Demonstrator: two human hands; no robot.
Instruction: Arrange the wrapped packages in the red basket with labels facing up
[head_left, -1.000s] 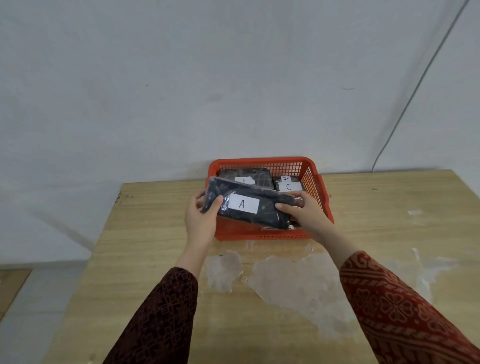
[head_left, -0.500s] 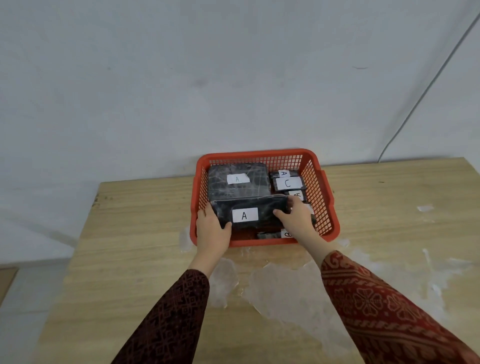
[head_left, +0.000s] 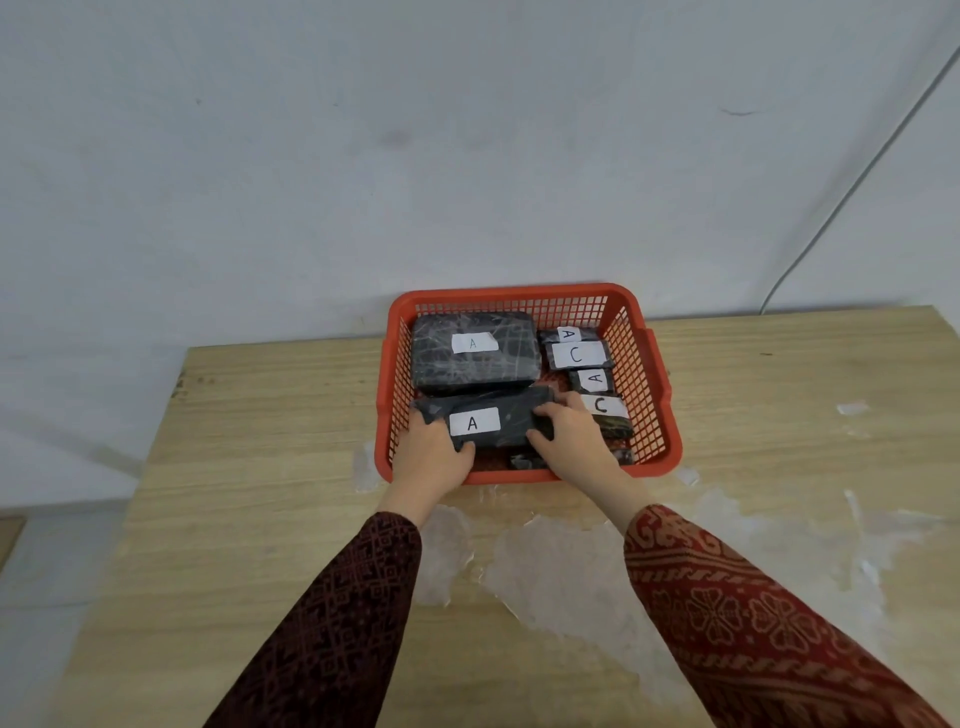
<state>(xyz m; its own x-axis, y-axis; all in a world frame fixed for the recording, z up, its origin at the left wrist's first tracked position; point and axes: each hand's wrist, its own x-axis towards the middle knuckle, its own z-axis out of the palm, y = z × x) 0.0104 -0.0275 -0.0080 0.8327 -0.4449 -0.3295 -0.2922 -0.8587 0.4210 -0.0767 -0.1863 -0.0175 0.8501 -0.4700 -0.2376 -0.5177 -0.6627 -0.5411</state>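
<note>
The red basket (head_left: 654, 374) stands at the far middle of the wooden table. In its near left part lies a long black wrapped package (head_left: 511, 418) with a white "A" label facing up. My left hand (head_left: 434, 460) grips its left end and my right hand (head_left: 571, 436) grips its right end. Behind it rests a bigger black package (head_left: 475, 358), label "A" up. Along the right side of the basket sit several small packages (head_left: 576, 355) with "A" and "C" labels up. A small dark package (head_left: 524, 461) lies partly hidden under my right hand.
The wooden table (head_left: 270, 467) ends at a white wall right behind the basket. Whitish worn patches (head_left: 550, 566) mark the tabletop in front of the basket. A thin cable (head_left: 852, 197) runs down the wall at the right. The floor shows at the left.
Both hands brought the long "A" package down from above the basket's front rim into the basket's near left part. The view has drawn closer and tilted down.
</note>
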